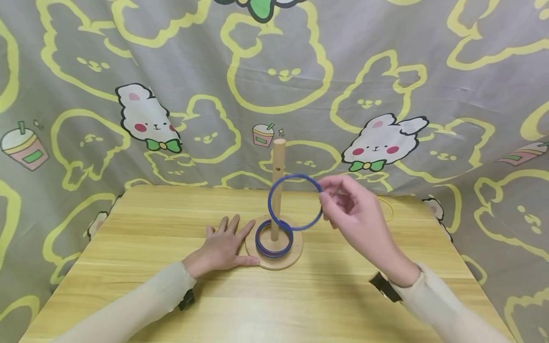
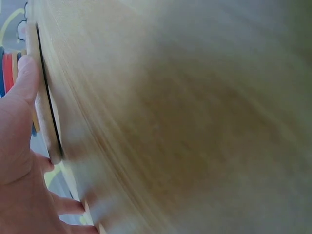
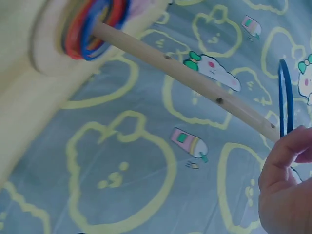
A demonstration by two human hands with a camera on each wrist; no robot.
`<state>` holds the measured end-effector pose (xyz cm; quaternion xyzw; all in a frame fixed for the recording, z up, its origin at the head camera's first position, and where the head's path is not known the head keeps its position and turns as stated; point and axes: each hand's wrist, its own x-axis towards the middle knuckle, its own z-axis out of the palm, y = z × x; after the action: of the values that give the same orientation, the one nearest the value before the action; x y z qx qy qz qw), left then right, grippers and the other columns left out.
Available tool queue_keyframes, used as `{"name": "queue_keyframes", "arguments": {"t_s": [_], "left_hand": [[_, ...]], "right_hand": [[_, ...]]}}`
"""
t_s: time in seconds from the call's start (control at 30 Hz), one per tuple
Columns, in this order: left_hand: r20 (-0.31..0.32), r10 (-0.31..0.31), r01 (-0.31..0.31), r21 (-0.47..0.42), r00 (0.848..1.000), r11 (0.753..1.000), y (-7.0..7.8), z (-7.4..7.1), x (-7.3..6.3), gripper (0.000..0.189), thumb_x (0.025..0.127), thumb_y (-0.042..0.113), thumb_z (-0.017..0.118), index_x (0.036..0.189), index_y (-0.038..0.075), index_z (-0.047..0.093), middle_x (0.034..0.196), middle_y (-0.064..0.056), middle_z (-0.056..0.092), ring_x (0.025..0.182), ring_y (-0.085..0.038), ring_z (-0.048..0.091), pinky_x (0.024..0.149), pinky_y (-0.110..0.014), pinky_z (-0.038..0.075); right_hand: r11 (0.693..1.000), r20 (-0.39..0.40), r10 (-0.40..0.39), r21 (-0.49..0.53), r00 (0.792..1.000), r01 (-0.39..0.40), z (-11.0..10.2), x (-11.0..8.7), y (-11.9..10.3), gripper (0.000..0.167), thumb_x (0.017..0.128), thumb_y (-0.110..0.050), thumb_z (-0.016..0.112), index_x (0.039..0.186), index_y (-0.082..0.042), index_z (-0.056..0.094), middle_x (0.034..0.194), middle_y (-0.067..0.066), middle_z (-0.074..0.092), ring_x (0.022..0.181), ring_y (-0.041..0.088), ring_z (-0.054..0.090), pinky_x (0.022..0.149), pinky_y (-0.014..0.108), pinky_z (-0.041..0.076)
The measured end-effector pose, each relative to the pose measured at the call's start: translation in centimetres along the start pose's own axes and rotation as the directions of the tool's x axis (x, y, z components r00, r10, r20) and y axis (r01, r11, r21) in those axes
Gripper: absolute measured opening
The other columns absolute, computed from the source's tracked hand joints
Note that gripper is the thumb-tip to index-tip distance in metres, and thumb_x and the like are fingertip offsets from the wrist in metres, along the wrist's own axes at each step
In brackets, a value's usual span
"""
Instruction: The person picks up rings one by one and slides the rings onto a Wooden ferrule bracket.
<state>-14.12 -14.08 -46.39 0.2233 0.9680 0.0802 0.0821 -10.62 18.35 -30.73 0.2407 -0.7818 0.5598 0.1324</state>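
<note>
A wooden post (image 1: 279,157) rises from a round wooden base (image 1: 295,250) on the table. Stacked rings (image 1: 261,247) lie round its foot; the right wrist view shows blue and red ones among the stack (image 3: 75,41). My right hand (image 1: 358,207) pinches a blue ring (image 1: 296,229) by its right edge, close to the post's top end in the right wrist view (image 3: 285,97). The ring overlaps the post in the head view; I cannot tell if it encircles it. My left hand (image 1: 220,247) lies with fingers spread, thumb and index finger at the base's left edge.
A yellow ring (image 1: 391,207) lies on the wooden table (image 1: 163,224), partly behind my right hand. A grey patterned curtain (image 1: 193,62) hangs behind the table and along both sides.
</note>
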Motion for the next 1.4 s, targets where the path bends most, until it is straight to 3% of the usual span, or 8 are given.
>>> {"name": "queue_keyframes", "arguments": {"t_s": [0.3,0.53,0.77,0.93,1.07,1.2,1.4], "left_hand": [[0.007,-0.010,0.010,0.005,1.000,1.000,0.1,0.0,0.0,0.112,0.090,0.084,0.066,0.174,0.019,0.032,0.170,-0.032,0.029,0.151,-0.060,0.030,0.099,-0.079,0.035],[-0.002,-0.003,0.003,0.011,1.000,1.000,0.1,-0.1,-0.1,0.112,0.091,0.084,0.066,0.174,0.018,0.032,0.169,-0.033,0.030,0.150,-0.060,0.031,0.099,-0.080,0.036],[-0.024,0.012,-0.012,-0.004,1.000,1.000,-0.4,0.7,0.2,0.116,0.088,0.091,0.060,0.175,0.020,0.030,0.169,-0.033,0.029,0.149,-0.061,0.030,0.097,-0.078,0.035],[-0.046,0.023,-0.023,-0.007,0.999,1.000,-0.9,1.4,0.4,0.119,0.086,0.096,0.052,0.175,0.022,0.029,0.170,-0.032,0.029,0.149,-0.060,0.030,0.097,-0.078,0.035],[-0.055,0.030,-0.030,-0.005,0.998,1.000,-0.8,1.2,0.3,0.118,0.086,0.095,0.053,0.175,0.020,0.030,0.168,-0.033,0.031,0.147,-0.060,0.032,0.095,-0.078,0.036],[-0.042,0.025,-0.025,-0.013,0.999,1.000,-0.4,0.8,0.3,0.117,0.087,0.093,0.056,0.174,0.018,0.032,0.168,-0.033,0.031,0.148,-0.060,0.031,0.096,-0.079,0.036],[-0.021,0.007,-0.007,-0.004,1.000,1.000,-0.4,0.8,0.4,0.118,0.087,0.094,0.055,0.175,0.022,0.029,0.170,-0.031,0.028,0.150,-0.061,0.028,0.100,-0.081,0.033]], "right_hand": [[0.986,-0.067,-0.005,0.166,0.998,0.017,1.7,4.4,-1.8,0.017,0.106,-0.001,0.065,0.123,-0.002,0.067,0.091,0.017,0.062,0.060,0.025,0.060,0.054,0.028,0.050],[0.979,-0.053,0.053,0.201,0.997,-0.041,2.6,5.7,-1.3,0.019,0.105,-0.002,0.065,0.124,-0.001,0.066,0.094,0.017,0.064,0.062,0.023,0.062,0.057,0.027,0.052],[0.963,0.035,0.189,0.191,0.981,-0.192,3.9,4.9,2.4,0.017,0.104,0.002,0.064,0.121,0.003,0.065,0.096,0.018,0.065,0.066,0.020,0.065,0.059,0.026,0.054],[0.936,0.095,0.300,0.163,0.949,-0.312,5.2,3.7,5.4,0.019,0.102,0.001,0.063,0.121,0.004,0.066,0.097,0.014,0.066,0.068,0.022,0.066,0.060,0.027,0.055],[0.916,0.116,0.374,0.111,0.920,-0.386,6.1,2.5,7.7,0.023,0.101,0.000,0.064,0.122,0.005,0.066,0.095,0.011,0.065,0.068,0.021,0.067,0.062,0.028,0.056],[0.898,0.133,0.425,0.061,0.895,-0.435,6.7,1.4,9.4,0.023,0.100,0.001,0.063,0.122,0.006,0.066,0.094,0.011,0.065,0.068,0.022,0.069,0.062,0.031,0.058],[0.893,0.176,0.443,-0.004,0.879,-0.449,7.2,0.4,11.2,0.022,0.099,0.005,0.063,0.121,0.009,0.066,0.091,0.009,0.065,0.066,0.026,0.069,0.062,0.038,0.060]]}}
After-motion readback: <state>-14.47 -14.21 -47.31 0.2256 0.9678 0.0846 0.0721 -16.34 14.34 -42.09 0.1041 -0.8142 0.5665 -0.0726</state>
